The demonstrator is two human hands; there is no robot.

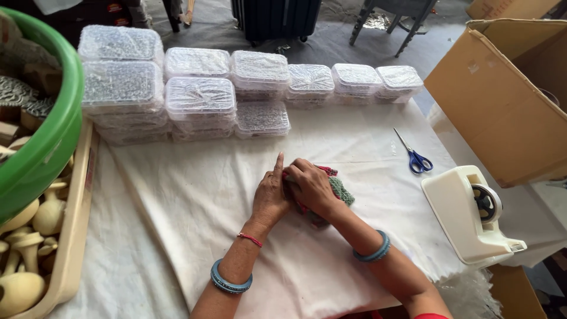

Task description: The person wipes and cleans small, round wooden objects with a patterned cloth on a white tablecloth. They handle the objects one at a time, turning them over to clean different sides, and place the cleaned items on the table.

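My left hand [270, 198] and my right hand [311, 186] meet over a small green and red woven piece [341, 190] on the white cloth [195, 195]. The right hand grips the piece from above and hides most of it. The left hand presses against its left side, with one finger pointing straight up the table. Blue bangles sit on both wrists, and a red thread circles the left one.
Stacks of clear lidded plastic boxes [201, 94] line the far edge. Blue-handled scissors [417, 158] and a cream tape dispenser [472, 215] lie to the right, beside an open cardboard box [502, 112]. On the left stand a green tub [44, 147] and a beige tray of wooden pieces [74, 236].
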